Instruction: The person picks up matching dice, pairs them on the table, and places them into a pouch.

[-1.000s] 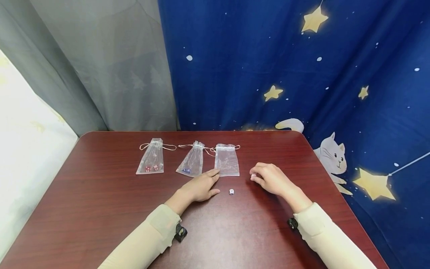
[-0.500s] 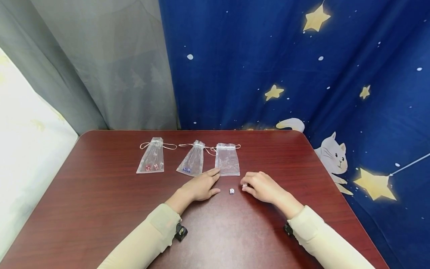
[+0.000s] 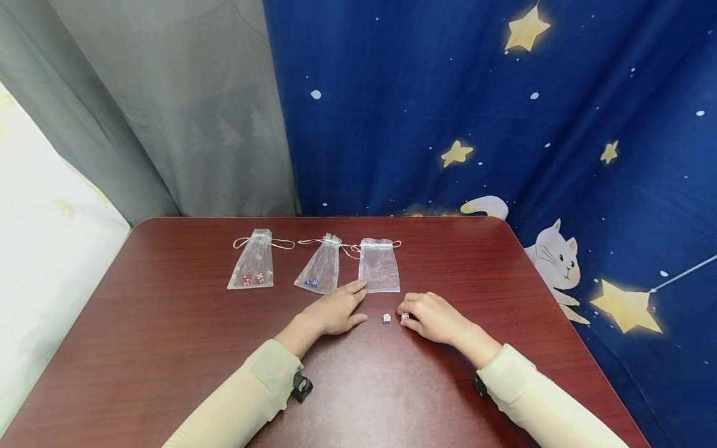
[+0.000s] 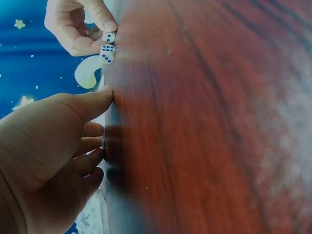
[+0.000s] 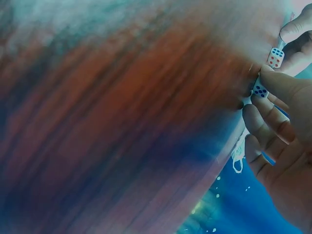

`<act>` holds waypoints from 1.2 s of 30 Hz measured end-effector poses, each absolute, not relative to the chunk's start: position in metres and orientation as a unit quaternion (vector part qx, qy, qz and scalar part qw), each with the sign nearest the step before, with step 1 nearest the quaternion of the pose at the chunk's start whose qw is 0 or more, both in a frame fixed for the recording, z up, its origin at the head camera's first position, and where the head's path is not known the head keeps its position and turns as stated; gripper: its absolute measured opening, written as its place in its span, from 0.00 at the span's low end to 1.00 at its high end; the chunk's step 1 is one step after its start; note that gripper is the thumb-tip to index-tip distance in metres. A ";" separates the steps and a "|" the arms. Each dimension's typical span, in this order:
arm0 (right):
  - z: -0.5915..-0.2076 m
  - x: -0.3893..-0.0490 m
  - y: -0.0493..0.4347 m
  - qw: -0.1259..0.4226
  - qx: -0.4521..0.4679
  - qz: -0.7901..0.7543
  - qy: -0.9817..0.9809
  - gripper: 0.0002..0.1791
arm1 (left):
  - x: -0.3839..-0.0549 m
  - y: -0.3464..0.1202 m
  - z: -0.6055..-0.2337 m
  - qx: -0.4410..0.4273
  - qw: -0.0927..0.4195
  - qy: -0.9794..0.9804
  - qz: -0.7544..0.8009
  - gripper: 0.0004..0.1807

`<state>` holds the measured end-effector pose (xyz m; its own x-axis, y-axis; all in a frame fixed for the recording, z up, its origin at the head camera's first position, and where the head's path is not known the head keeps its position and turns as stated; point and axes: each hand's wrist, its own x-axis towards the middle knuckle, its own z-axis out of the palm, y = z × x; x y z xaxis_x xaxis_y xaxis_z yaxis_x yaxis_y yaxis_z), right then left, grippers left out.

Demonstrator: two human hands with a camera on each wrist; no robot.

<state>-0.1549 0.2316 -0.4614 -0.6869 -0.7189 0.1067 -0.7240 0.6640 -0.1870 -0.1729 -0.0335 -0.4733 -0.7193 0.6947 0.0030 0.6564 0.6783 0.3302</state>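
My right hand (image 3: 435,317) pinches a white die (image 3: 405,317) between thumb and fingers, low at the table. Just left of it sits another white die (image 3: 386,318), on its own on the wood. In the left wrist view the free die (image 4: 107,54) and the held die (image 4: 108,37) appear side by side. My left hand (image 3: 332,312) rests on the table with relaxed fingers, its fingertips at the lower left corner of the right sheer drawstring bag (image 3: 379,267). No dice show in that bag. The right wrist view shows dark pips on the held die (image 5: 260,90).
A middle sheer bag (image 3: 327,261) holds blue dice (image 3: 311,283). Farther left, another sheer bag (image 3: 259,255) contains red dice (image 3: 247,280). All three lie flat in a row on the reddish-brown table (image 3: 168,348). Curtains (image 3: 392,124) hang behind its far edge.
My right hand has moved left and nearer to me with the pinched die, bringing it close beside the free die. My left hand and the bags have stayed in place.
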 end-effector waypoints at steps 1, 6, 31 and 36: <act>-0.462 -0.155 0.232 0.011 0.396 0.110 -0.912 0.05 | -0.173 -0.033 -0.473 0.369 0.062 0.914 0.157 0.33; -0.462 -0.156 0.234 0.012 0.395 0.124 -0.910 0.07 | -0.173 -0.032 -0.473 0.368 0.066 0.914 0.158 0.34; -0.430 -0.175 0.241 0.075 0.327 0.232 -0.913 0.13 | -0.207 -0.013 -0.463 0.205 -0.057 0.929 0.302 0.25; -0.427 -0.185 0.234 0.110 0.306 0.264 -0.908 0.13 | -0.219 -0.007 -0.461 0.136 -0.046 0.928 0.343 0.23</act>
<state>-0.1846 0.2342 -0.4270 -0.7883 -0.4974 0.3621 -0.6141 0.6731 -0.4121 -0.2186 -0.0065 -0.4605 -0.9584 0.2215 0.1798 0.2852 0.7277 0.6237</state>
